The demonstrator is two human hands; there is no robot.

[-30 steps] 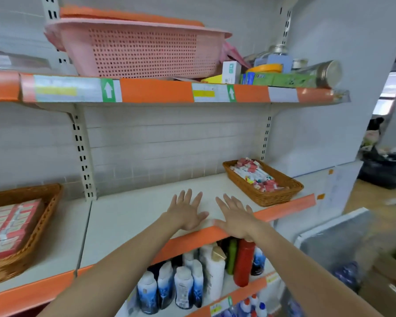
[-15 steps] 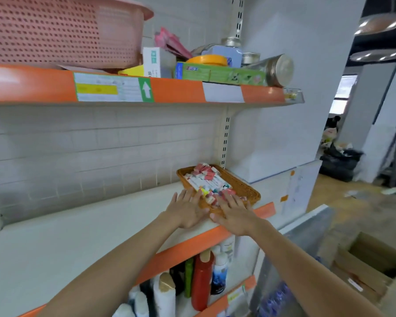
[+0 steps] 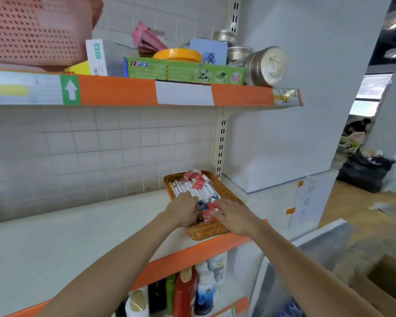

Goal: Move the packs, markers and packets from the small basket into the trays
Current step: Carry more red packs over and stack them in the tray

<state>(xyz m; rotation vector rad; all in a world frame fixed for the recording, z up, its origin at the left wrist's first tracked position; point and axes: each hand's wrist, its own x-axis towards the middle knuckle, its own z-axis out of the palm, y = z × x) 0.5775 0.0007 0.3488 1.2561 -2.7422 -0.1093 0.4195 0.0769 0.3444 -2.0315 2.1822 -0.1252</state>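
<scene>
Wicker basket (image 3: 206, 231) is set at the right end of the white shelf (image 3: 78, 236), filled with white markers (image 3: 192, 191) and red packs (image 3: 196, 177). The left hand (image 3: 183, 211) is laid on the markers, its fingers curled down among them; whether anything is grasped cannot be told. A red packet (image 3: 209, 213) is touched by the right hand (image 3: 234, 216), fingers mostly straight

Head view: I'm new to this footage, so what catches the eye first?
Both hands, left and right, reach into the small wicker basket of markers and red packs at the shelf's right end. Above, a green box and metal tin sit on the orange-edged upper shelf.
</scene>
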